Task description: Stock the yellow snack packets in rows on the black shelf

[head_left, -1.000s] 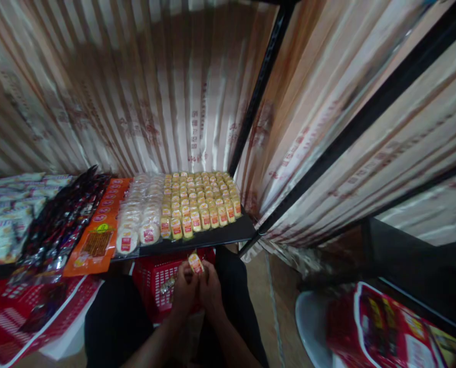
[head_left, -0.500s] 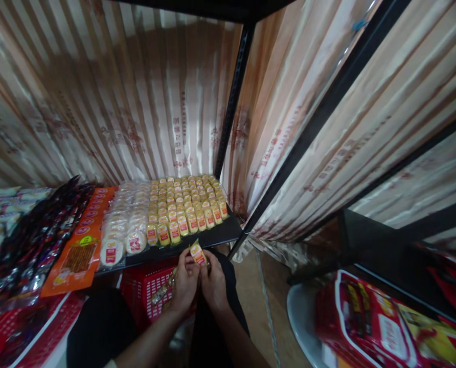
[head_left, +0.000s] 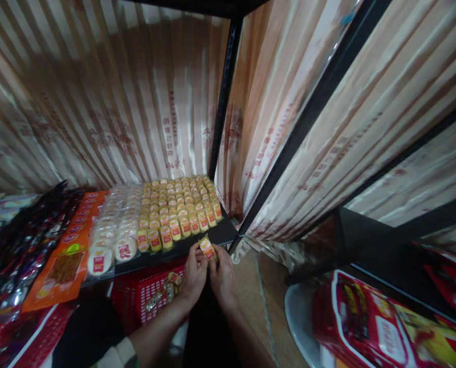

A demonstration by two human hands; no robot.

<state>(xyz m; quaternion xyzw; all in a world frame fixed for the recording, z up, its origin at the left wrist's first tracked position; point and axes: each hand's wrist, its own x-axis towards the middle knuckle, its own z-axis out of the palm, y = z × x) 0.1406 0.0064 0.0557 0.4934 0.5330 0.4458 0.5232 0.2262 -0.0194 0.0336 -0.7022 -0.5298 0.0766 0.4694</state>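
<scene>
Between my two hands, just off the front edge of the black shelf (head_left: 228, 231), is a small wrapped snack cake (head_left: 206, 247) with a yellow, red and white label. My left hand (head_left: 195, 273) pinches it from the left, and my right hand (head_left: 222, 276) grips its right side. Several rows of matching wrapped cakes (head_left: 180, 209) stand on the shelf beyond my hands. Left of them lie rows of round white pastries (head_left: 101, 255) in clear wrap. Below my left forearm, a red basket (head_left: 130, 291) holds more wrapped cakes (head_left: 168, 291).
An orange snack bag (head_left: 55, 276) and dark shiny packets (head_left: 28, 235) lie further left. A black shelf post (head_left: 222, 97) rises in front of pleated curtains (head_left: 136, 92). On the right, red packages (head_left: 362, 312) stand beside a grey-white rounded container (head_left: 299, 327).
My view has turned slightly, so the shelf goods sit further left. Both hands still hold the cake, a little further right in view. More of the basket's contents shows.
</scene>
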